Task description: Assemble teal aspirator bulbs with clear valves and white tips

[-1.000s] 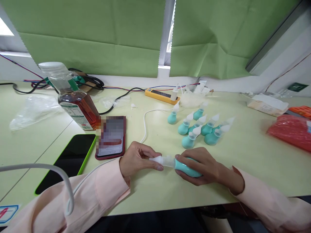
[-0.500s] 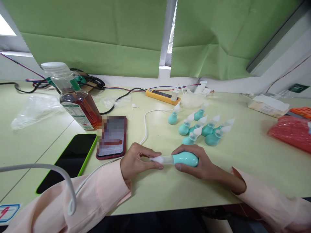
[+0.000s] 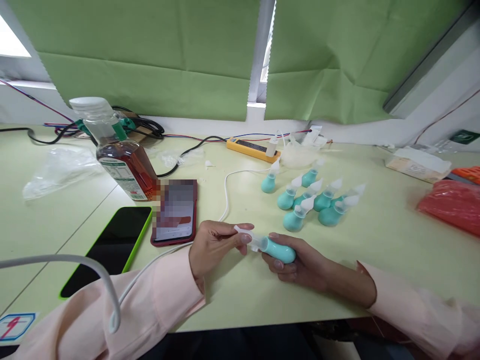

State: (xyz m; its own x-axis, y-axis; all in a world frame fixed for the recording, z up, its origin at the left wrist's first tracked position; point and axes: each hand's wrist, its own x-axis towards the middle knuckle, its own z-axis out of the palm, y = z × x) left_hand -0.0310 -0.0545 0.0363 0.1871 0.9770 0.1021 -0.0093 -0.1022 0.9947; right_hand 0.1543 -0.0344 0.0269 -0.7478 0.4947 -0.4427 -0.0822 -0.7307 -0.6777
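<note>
Between my hands is a nasal aspirator with a teal squeeze bulb (image 3: 280, 251) and a clear, whitish nozzle (image 3: 245, 231). My right hand (image 3: 300, 262) is closed around the bulb, thumb above and fingers below. The nozzle end is pinched between the thumb and fingers of my left hand (image 3: 217, 245). It tilts up toward the left. Beyond my hands, several similar teal aspirators (image 3: 293, 220) stand grouped on the table, their pale tips leaning right.
A phone in a red case (image 3: 174, 220) and a green-edged phone (image 3: 108, 250) lie left, before a bottle of brown liquid (image 3: 127, 167). A white cable (image 3: 226, 192) runs to the yellow power strip (image 3: 253, 150). A red plastic bag (image 3: 450, 205) lies far right.
The aspirator has turned from level to tilted, its bulb end lower. My right hand has rolled beneath the bulb, and my left fingers have shifted their pinch on the nozzle.
</note>
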